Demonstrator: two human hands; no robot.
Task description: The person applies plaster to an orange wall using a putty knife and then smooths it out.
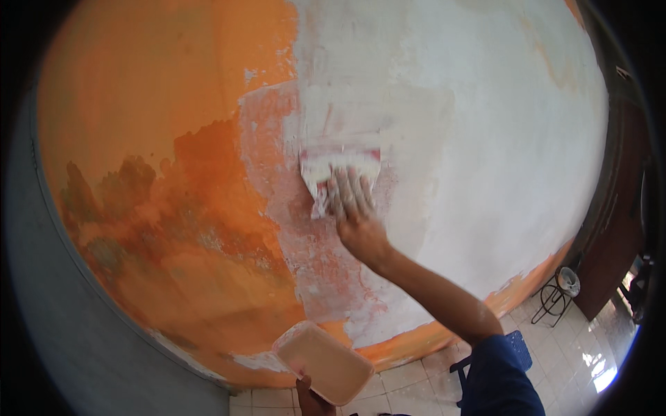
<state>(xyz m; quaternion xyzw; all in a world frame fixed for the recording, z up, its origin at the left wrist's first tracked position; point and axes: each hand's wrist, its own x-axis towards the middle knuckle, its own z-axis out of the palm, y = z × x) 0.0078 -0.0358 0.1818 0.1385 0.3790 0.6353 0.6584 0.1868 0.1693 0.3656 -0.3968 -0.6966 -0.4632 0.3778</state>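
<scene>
My right hand (357, 218), its fingers coated in whitish paste, grips a wide putty scraper (315, 165) against the wall (444, 180), spread over the back of the blade. The blade carries whitish paste and reddish marks. Around it the wall shows a patchy pinkish-white coat, with orange paint and darker stains on the left and white coating on the right. Low in the view, my left hand (312, 396) holds a shallow beige rectangular tray (322, 360) by its near edge; most of that hand's fingers are hidden under it.
A grey wall edge (76, 305) borders the left. Along the bottom and right runs a white tiled floor (409, 395), with a blue stool (517, 347) partly behind my right arm, a metal stand with a bowl (567, 283) and a dark wooden door (610, 222).
</scene>
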